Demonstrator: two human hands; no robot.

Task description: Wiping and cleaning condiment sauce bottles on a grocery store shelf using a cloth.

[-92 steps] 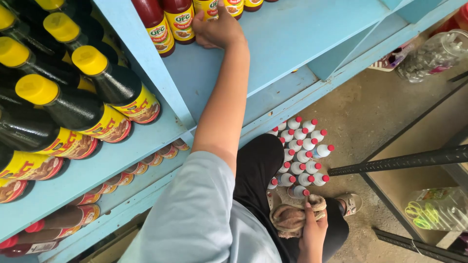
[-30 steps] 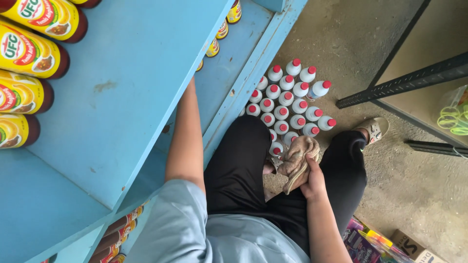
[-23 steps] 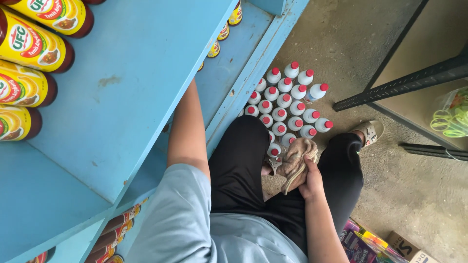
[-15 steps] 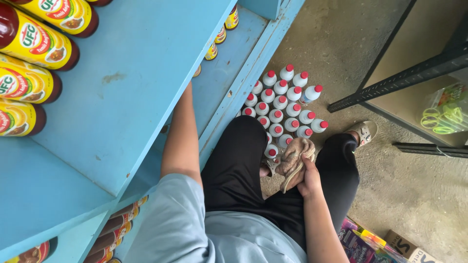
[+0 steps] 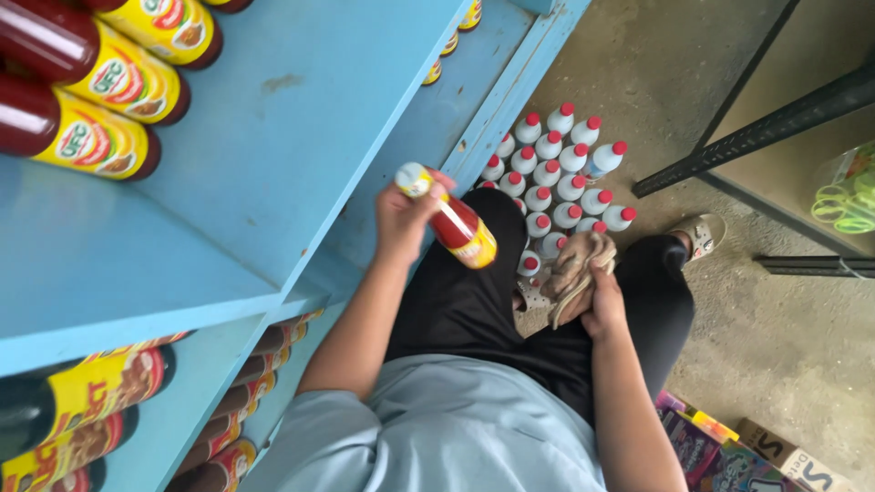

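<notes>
Beside shelf edge (image 5: 497, 105), bottle (image 5: 453, 219) in left hand (image 5: 406, 217)

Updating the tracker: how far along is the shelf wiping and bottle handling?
Done: red sauce bottles lie on the blue shelf. In hand: left hand grips a red bottle; right hand holds a beige cloth. Left: a group of white red-capped bottles stands on the floor.

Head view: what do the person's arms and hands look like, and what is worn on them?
Both hands are bare, with no gloves, rings or watch to be seen. The left hand and right hand lead to uncovered forearms. A short light grey-blue sleeve covers the left upper arm; the right shoulder is mostly out of frame.
</notes>
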